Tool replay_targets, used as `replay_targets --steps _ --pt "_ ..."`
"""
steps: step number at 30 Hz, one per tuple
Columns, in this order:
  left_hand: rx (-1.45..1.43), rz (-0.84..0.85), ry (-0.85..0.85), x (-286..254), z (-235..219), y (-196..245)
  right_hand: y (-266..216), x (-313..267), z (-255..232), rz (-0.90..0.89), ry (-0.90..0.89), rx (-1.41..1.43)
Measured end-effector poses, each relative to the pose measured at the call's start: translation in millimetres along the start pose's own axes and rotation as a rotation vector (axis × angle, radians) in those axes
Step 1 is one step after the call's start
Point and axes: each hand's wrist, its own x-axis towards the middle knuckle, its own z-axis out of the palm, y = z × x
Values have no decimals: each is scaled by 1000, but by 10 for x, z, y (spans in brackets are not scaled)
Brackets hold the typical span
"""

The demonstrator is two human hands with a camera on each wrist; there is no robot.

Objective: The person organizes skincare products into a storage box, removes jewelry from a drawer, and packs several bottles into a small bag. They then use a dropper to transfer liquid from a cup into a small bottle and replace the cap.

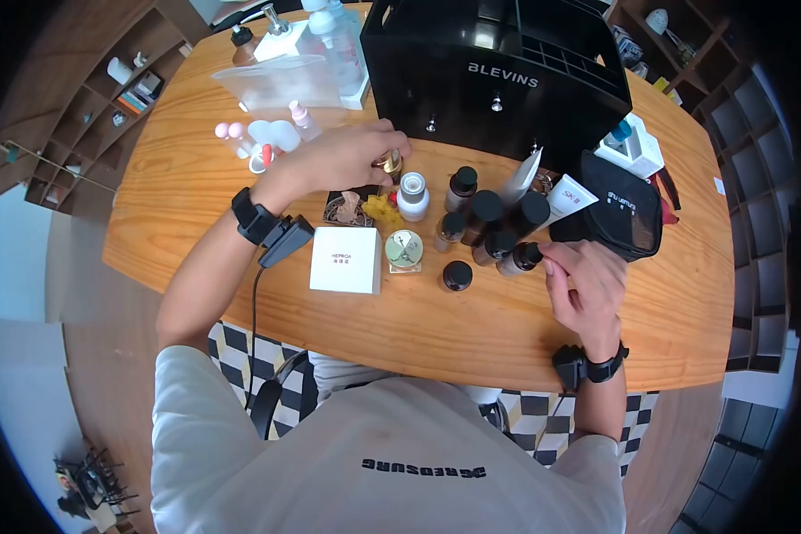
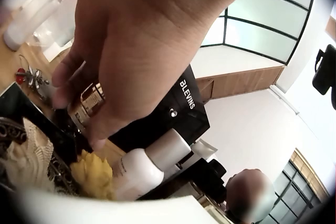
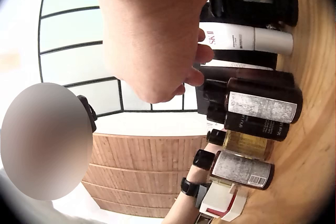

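Observation:
My left hand [image 1: 351,156] reaches over the table and grips a small gold bottle [image 1: 390,164], partly hidden by the fingers. Just below it lie a yellow flower [image 2: 93,174] and an open dark box [image 1: 347,210] with pale cloth-like material in it. Beside them stands a white bottle [image 1: 413,200] with a silver cap. My right hand [image 1: 592,283], fingers loosely bent, has its fingertips right at the black cap of a dark bottle [image 1: 518,259]. That bottle stands upright in a group of dark bottles [image 3: 262,101]. A white SK-II tube [image 1: 568,200] is behind this hand.
A large black BLEVINS organizer [image 1: 498,80] fills the back. A black pouch [image 1: 614,209] lies right, beside a white box [image 1: 632,147]. Nearer me are a white HEPROA box [image 1: 345,260] and a green-lidded jar [image 1: 404,249]. Clear bottles [image 1: 334,53] stand back left.

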Motion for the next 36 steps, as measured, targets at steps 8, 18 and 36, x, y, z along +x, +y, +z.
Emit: replay_targets --steps 8,18,36 --pt "42 -16 -69 59 -27 39 -39 -1 2 -16 -1 10" --pt "236 -77 333 -422 -406 594 -22 1 -32 -33 10 3" --pt "172 98 -90 -540 223 989 -60 -14 -32 -53 0 9"
